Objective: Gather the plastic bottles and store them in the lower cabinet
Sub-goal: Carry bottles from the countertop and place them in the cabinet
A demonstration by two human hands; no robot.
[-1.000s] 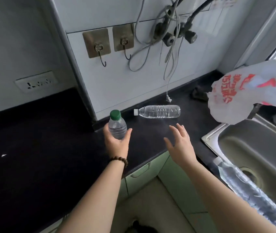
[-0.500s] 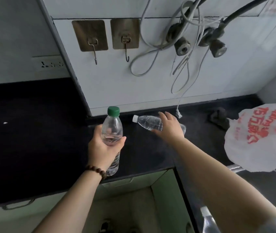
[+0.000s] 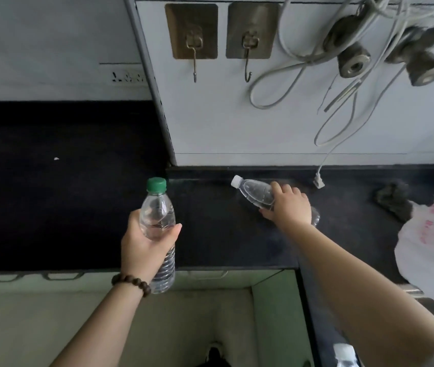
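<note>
Left hand (image 3: 144, 245) fingers curled round upright green-capped bottle (image 3: 158, 229), right hand (image 3: 288, 209) fingers wrapped over white-capped bottle (image 3: 256, 193) lying on black countertop (image 3: 78, 207).

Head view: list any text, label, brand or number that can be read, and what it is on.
Plastic bag: red print, blurred and partly cut off by the frame edge; not readable.
Green-capped bottle: no label seen.
White-capped bottle: no label seen.
Wall socket: only dark slots, no lettering readable.
Nothing here can be quoted.

Green-capped bottle (image 3: 158, 221) upright, white-capped bottle (image 3: 256, 193) lying.
</note>
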